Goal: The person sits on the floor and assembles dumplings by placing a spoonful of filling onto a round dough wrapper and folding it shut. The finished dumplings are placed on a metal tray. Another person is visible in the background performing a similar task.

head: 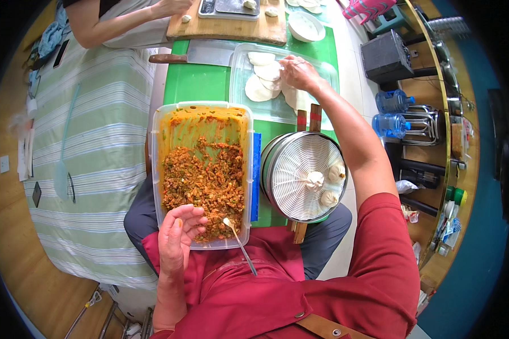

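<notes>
My right hand (pixel 300 74) reaches over a clear plastic lid (pixel 244 111), its fingertips at the round dough wrappers (pixel 258 88) that overlap there. Whether a wrapper is pinched between them is hidden. Over the near left corner of a plastic tub (pixel 156 169), my left hand (pixel 180 237) is empty, palm half turned up with fingers apart. Reddish-brown minced filling (pixel 203 182) fills the tub's nearer part. A spoon (pixel 241 245) rests with its tip in the filling and its handle over the near rim. Three pleated buns (pixel 314 180) sit on a woven white mat in a round steamer (pixel 286 169).
Behind the lid lies a cleaver (pixel 208 54) on the green table (pixel 199 84). Farther back are a wooden board (pixel 229 31), a digital scale (pixel 229 10), dough pieces (pixel 271 12) and a white bowl (pixel 306 26). Another person's arm (pixel 118 27) reaches in from the upper left.
</notes>
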The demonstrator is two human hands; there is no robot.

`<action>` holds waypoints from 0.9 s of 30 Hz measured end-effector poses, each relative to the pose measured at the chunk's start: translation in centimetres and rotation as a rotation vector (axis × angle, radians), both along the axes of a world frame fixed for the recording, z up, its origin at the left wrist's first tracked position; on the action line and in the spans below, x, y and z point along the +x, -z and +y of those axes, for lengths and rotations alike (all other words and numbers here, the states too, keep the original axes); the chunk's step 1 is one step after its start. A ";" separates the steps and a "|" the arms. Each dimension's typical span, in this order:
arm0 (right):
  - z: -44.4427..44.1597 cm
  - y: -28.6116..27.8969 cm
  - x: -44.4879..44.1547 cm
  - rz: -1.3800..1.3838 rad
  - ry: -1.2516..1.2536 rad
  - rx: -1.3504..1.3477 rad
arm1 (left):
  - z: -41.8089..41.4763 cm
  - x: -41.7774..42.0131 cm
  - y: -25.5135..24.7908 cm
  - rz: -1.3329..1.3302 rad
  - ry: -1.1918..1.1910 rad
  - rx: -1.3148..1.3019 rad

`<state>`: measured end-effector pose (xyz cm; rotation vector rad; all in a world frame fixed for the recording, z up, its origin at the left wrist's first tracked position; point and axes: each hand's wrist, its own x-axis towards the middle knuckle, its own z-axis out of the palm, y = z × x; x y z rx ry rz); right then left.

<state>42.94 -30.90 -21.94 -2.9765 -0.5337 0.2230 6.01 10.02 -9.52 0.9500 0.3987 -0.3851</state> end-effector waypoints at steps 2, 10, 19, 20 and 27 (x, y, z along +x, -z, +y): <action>-0.8 0.0 0.2 -0.003 -0.023 0.011 | 0.1 0.1 0.4 -0.001 0.002 -0.009; -2.1 -0.7 0.3 -0.055 -0.104 -0.057 | -0.1 0.4 0.9 -0.016 0.016 -0.017; -3.1 -2.9 -2.3 -0.270 -0.423 -0.141 | -0.2 0.4 1.2 -0.024 0.031 -0.008; -4.0 -2.8 -2.7 -0.350 -0.466 -0.090 | -0.1 0.4 1.2 -0.024 0.033 -0.007; -7.6 -2.5 -4.9 -0.209 -0.218 -0.006 | -0.5 0.4 1.7 -0.013 0.041 -0.005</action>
